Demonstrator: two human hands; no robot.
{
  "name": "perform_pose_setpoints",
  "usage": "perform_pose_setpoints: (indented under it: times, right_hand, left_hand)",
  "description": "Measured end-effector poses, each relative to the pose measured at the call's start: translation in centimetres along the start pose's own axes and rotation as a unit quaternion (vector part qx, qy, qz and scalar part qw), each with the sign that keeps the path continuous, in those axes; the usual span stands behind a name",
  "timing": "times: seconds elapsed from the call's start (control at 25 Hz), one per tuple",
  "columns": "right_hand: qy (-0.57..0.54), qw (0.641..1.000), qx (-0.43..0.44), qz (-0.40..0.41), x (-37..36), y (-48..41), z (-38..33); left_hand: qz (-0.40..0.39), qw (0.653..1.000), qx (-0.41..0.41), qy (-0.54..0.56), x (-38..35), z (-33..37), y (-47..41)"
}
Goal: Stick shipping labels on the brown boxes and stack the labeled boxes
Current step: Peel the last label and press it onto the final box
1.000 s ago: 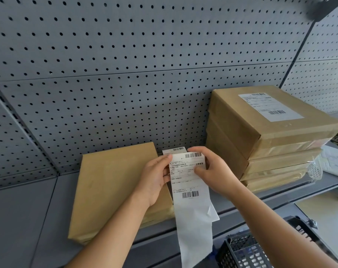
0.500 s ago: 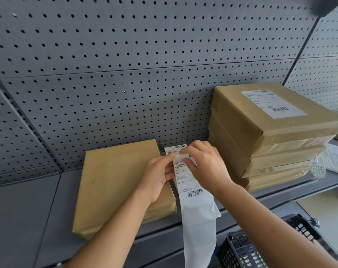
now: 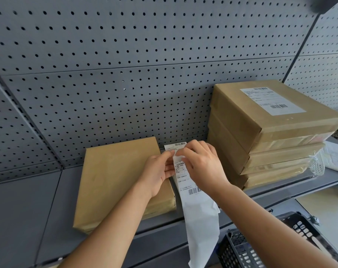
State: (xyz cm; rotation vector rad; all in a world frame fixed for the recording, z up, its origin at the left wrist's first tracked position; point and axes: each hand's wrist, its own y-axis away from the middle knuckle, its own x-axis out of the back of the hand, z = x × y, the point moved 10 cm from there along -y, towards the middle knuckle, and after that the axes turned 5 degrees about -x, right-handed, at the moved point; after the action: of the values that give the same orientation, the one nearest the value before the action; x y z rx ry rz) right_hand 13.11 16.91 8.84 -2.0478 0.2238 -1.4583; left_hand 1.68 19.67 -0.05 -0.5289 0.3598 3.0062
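Note:
A flat brown box (image 3: 117, 178) with a bare top lies on the grey shelf (image 3: 25, 207), left of centre. To its right stands a stack of brown boxes (image 3: 270, 151); the top one carries a white shipping label (image 3: 272, 100). Between them I hold a strip of shipping labels (image 3: 185, 182) whose white backing hangs down over the shelf's front edge. My left hand (image 3: 160, 171) pinches the strip's left edge. My right hand (image 3: 201, 163) pinches its top corner, where the paper is curled away. Another label lies flat behind the strip, partly hidden.
A grey pegboard wall (image 3: 145, 55) rises right behind the shelf. A black plastic basket (image 3: 270, 246) sits below at the bottom right. White paper and clear plastic wrap (image 3: 317, 163) lie beside the stack at the right edge.
Both hands and the strip moved up and back towards the wall. My right hand shifted from the strip's right edge to its top corner and began curling the paper there.

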Motion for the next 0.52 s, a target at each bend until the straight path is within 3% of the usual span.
perform_pose_setpoints:
  times: [0.52]
  right_hand:
    - [-0.005,1.0,-0.011,0.002,-0.32,0.1,0.24]
  left_hand:
    - [0.001,1.0,0.003,-0.027,-0.2,-0.01,0.0]
